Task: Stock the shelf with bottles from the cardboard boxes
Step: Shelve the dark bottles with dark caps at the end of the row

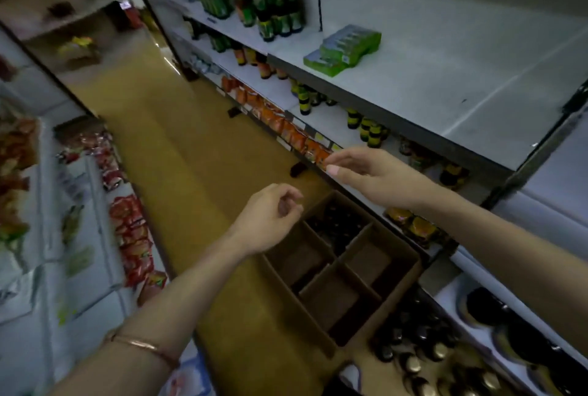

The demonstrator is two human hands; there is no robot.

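- Currently no brand or label text is legible; the view is blurred.
- Cardboard box (342, 271) sits on the aisle floor beside the shelf (445, 77); divider cells mostly bare, dark bottle tops only in the far cell (340, 220).
- More bottles (423, 354), dark with gold caps, stand just beyond the box's near end.
- Left hand (270, 217) above the box: fingers loosely curled, holding nothing.
- Right hand (366, 170) near the shelf edge: fingers extended, close together, empty.
- Green packs (345, 49) lie on the upper shelf.
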